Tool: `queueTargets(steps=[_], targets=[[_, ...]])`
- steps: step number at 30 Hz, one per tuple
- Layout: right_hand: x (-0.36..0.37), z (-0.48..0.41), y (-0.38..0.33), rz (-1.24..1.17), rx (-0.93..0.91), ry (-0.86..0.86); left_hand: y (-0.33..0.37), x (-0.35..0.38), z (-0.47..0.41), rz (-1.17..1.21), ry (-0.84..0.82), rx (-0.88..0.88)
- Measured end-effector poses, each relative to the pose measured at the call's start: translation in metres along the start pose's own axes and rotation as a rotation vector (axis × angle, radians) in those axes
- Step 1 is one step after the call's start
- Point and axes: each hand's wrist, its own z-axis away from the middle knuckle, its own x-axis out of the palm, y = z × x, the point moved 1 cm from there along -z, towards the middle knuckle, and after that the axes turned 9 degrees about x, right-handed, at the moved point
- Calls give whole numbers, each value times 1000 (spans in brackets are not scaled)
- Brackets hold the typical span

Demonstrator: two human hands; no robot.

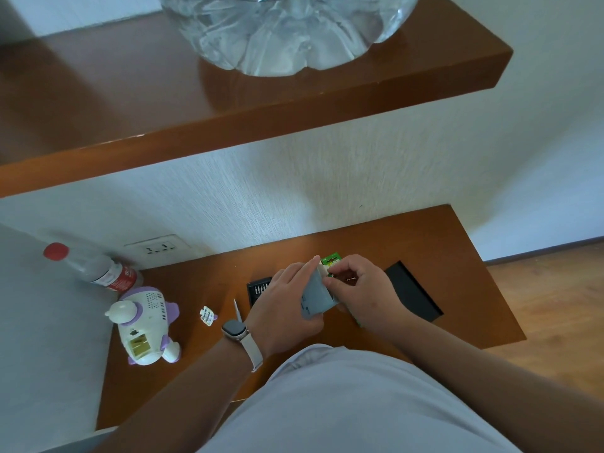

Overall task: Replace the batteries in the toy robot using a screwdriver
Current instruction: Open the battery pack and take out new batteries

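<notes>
A clear jug (281,31) stands on the upper shelf (130,93); its top is cut off by the frame edge. Below, a brown desk (457,250) meets the white wall. A pale shirt (343,407) covers the near edge of the desk.

The left hand (284,304) grips a grey pack (315,299) from the side, fingers curled around it. The right hand (359,289) pinches the same pack at its edge, near a green printed part at the top. There are small marks on the grey face, but they are too small to read. The hands hide what is inside the pack.

A black box (413,295) lies on the desk just right of the hands. A bottle (98,269) with a red cap leans in the left corner; its red label has white writing that is blurred. The toy robot (143,325), white and purple, lies on the desk at the left, well apart from the hands, with its yellowish battery bay open.

A black bit case (258,287) is half hidden behind the left hand. A socket (160,247) sits in the wall. A watch (234,330) is on the left wrist. The screwdriver (237,310) lies beside the watch, and the small cover (208,316) lies between it and the robot.
</notes>
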Motion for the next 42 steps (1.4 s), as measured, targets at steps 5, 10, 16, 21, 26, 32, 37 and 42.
queueTargets(steps=[5, 10, 16, 21, 26, 32, 37, 42], targets=[[-2, -1, 2, 52, -46, -66, -4, 5, -1, 21, -65, -61], [-5, -3, 6, 2, -13, -19, -7, 8, 0, 49, -78, -74], [-15, -16, 0, 14, -62, 90, -9, 1, -1, 53, -29, -51], [-14, -29, 2, -192, 140, -99, -10, -4, -4, 29, -2, -35], [-10, -28, 3, -272, 168, -282, -12, -4, -6, 37, -4, -67], [-3, -30, 1, -175, 100, -307, -14, -5, -10, 55, -11, -108], [1, -36, 0, -131, 70, -270, -11, -6, -14, 78, -21, -208], [9, -36, 1, -14, -13, -181, -15, 1, -17, 73, -111, -325]])
